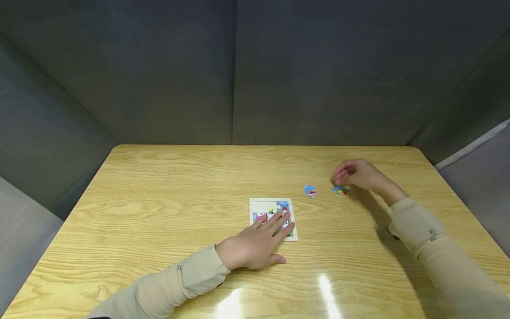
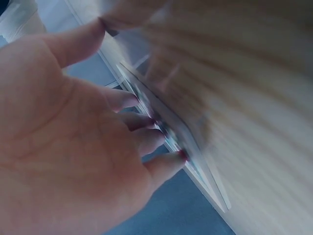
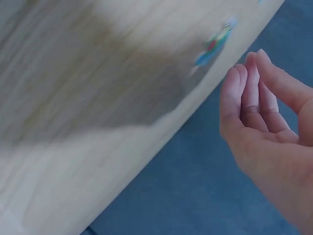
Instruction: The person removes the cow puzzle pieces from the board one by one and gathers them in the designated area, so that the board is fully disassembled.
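My left hand (image 1: 259, 243) lies over a small square jigsaw puzzle tray (image 1: 251, 204) with a pale rim. Its outstretched fingertips rest on the picture pieces inside, and the left wrist view shows those fingers (image 2: 164, 166) against the tray's face. A pale bare patch shows at the tray's upper left; the palm side of the picture is partly covered. Over at the right, my right hand (image 1: 358, 173) hovers just above a blue and green puzzle piece (image 1: 340, 190). Its fingers are loosely bent, the thumb near the fingertips, with nothing visible between them in the right wrist view.
Another puzzle piece (image 1: 309, 191), blue with red and white, lies between the tray and the right hand. Everything is on a wood-grain table (image 1: 167, 190) with rounded far corners. Grey fabric panels (image 1: 318, 79) stand behind it and at both sides.
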The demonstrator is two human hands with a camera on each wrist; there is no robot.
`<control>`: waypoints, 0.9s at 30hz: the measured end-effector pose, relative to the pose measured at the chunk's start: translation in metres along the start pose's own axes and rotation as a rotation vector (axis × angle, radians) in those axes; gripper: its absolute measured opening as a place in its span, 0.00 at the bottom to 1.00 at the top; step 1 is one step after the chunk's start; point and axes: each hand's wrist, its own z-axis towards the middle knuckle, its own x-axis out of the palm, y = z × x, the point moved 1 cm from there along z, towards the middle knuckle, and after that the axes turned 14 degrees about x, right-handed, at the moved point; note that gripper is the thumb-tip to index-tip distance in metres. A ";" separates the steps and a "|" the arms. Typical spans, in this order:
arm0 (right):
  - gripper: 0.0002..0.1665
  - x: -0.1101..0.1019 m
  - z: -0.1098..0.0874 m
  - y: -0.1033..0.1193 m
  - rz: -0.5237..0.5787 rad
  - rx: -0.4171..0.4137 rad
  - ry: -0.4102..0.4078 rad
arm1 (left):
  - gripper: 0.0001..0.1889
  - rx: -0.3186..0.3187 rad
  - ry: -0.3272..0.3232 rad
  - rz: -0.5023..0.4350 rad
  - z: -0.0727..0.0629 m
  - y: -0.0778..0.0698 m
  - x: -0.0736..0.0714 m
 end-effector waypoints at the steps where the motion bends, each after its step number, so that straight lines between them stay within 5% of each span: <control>1: 0.11 0.002 -0.001 0.003 0.008 -0.003 -0.001 | 0.41 0.002 -0.003 -0.002 0.000 0.000 0.000; 14: 0.09 0.058 -0.010 0.047 0.062 -0.087 0.123 | 0.41 0.019 -0.016 0.045 -0.009 -0.005 0.003; 27: 0.07 0.091 -0.010 0.064 0.026 -0.179 0.135 | 0.41 0.020 0.002 0.050 -0.014 -0.009 0.005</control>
